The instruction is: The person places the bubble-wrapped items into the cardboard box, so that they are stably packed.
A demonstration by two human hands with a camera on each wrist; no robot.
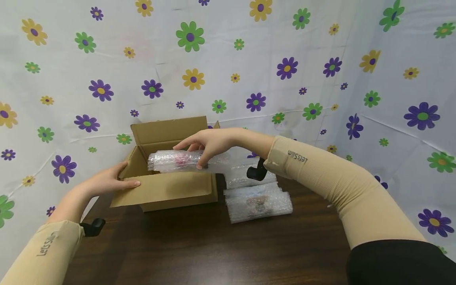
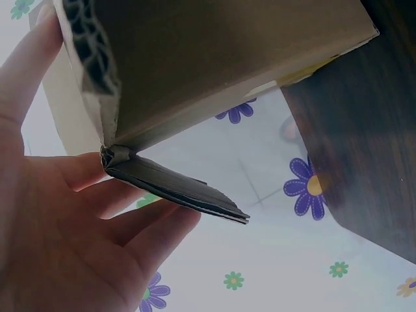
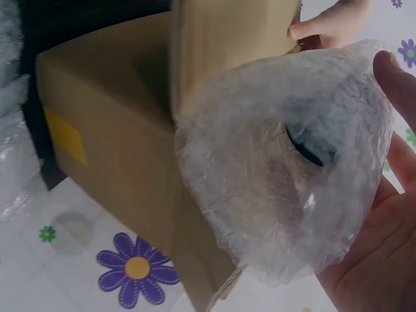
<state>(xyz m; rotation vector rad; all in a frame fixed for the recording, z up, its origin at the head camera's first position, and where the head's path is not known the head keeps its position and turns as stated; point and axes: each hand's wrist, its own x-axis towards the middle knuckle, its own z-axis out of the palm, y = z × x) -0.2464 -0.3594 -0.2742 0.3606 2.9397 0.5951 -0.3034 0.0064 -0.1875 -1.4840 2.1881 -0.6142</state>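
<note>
An open cardboard box (image 1: 171,188) stands on the table with its flaps folded out. My left hand (image 1: 107,181) holds the box at its left side, the thumb on the front flap and the fingers at the side flap. Over the box opening, my right hand (image 1: 215,143) grips a bubble-wrapped bundle (image 1: 167,161), lying roughly level. Something pinkish-red shows through its wrap. The right wrist view shows the end of this bundle (image 3: 260,188), with a dark rounded shape inside; its exact kind is hidden. The inside of the box is mostly covered by the bundle.
To the right of the box, another bubble-wrapped bundle (image 1: 260,204) lies on the dark wooden table (image 1: 199,245), something brown showing through. More bubble wrap (image 1: 249,174) lies just behind it. A flower-patterned cloth (image 1: 228,59) hangs behind the table and along the right.
</note>
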